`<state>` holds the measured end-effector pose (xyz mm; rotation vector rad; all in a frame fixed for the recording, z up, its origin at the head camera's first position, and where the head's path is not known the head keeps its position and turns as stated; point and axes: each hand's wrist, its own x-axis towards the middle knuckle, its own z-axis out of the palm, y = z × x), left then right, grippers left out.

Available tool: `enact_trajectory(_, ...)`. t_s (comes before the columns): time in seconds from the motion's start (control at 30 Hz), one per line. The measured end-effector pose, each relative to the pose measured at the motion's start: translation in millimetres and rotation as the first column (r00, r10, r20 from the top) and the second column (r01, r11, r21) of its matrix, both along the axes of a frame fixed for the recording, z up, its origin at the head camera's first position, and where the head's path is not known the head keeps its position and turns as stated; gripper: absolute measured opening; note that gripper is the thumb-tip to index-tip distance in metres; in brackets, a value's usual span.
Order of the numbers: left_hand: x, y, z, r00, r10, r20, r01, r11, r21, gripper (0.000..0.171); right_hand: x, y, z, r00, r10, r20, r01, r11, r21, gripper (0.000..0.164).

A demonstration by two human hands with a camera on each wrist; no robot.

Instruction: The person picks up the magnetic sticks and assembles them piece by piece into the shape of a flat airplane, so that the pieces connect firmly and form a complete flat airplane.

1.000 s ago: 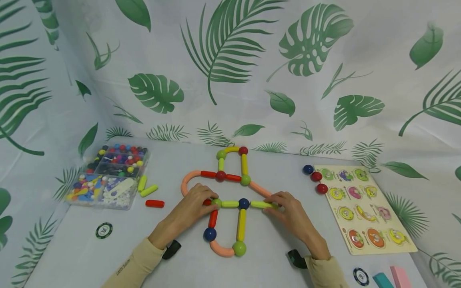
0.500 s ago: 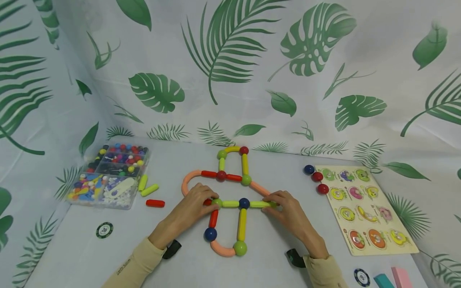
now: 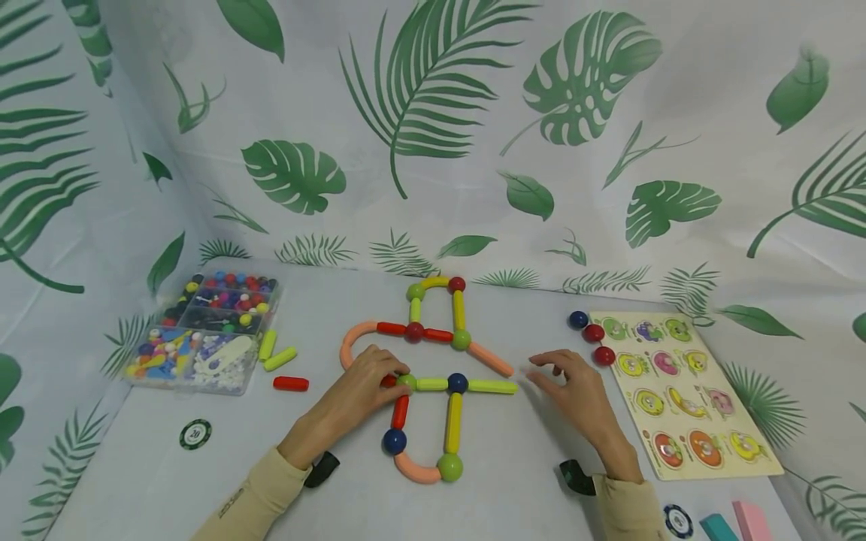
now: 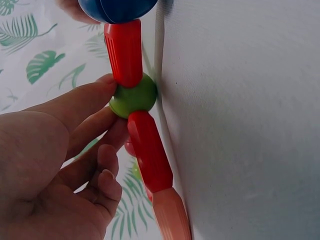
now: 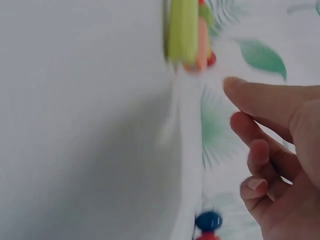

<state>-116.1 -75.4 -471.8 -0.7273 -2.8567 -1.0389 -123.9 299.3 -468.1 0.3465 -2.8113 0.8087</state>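
Note:
A flat figure of coloured magnetic rods and balls lies on the table. At its middle left, my left hand point(image 3: 358, 383) pinches a green ball point(image 4: 137, 97) between thumb and fingers; red rods point(image 4: 150, 152) join this ball. A lime rod runs from it to a dark blue ball point(image 3: 458, 383), and a longer lime rod point(image 3: 492, 386) extends right from there with a free end. Just above, a straight orange rod point(image 3: 490, 359) slants down from a green ball point(image 3: 461, 340). My right hand point(image 3: 575, 394) hovers right of both rod ends, fingers loosely bent and holding nothing.
Left stands a compartment box point(image 3: 230, 391) of beads, beside loose lime rods point(image 3: 280, 358) and a red rod point(image 3: 291, 384). To the right lie a fruit puzzle board point(image 3: 676, 451), a blue ball point(image 3: 578, 320) and red balls point(image 3: 604, 355). Round chips point(image 3: 195, 434) lie nearer.
My right hand has let go of the lime rod's right end and moved right, away from the figure. My left hand stays at the green ball.

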Motion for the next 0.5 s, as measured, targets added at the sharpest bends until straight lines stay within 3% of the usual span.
enact_trajectory(0.1, -0.2, 0, -0.1, 1.000, 0.001, 0.000, -0.001, 1.000, 0.000, 0.029, -2.6, 21, 0.5, 0.994, -0.098, -0.052, 0.096, 0.995, -0.028, 0.024)
enact_trajectory(0.2, -0.4, 0, -0.3, 1.000, 0.000, 0.000, 0.000, 1.000, 0.002, 0.029, -4.1, 42, 2.8, 0.968, -0.241, -0.070, 0.238, 0.970, -0.054, 0.023)
enact_trajectory(0.37, 0.1, -1, -0.1, 1.000, -0.004, -0.002, 0.004, 1.000, 0.006, 0.029, -4.7, 69, 8.8, 0.876, -0.481, 0.019, 0.481, 0.872, -0.091, 0.033)
enact_trajectory(0.5, 0.6, -1, 1.0, 1.000, -0.010, -0.008, 0.010, 1.000, 0.017, 0.029, -5.4, 83, 10.5, 0.824, -0.553, 0.127, 0.565, 0.820, -0.092, 0.047)
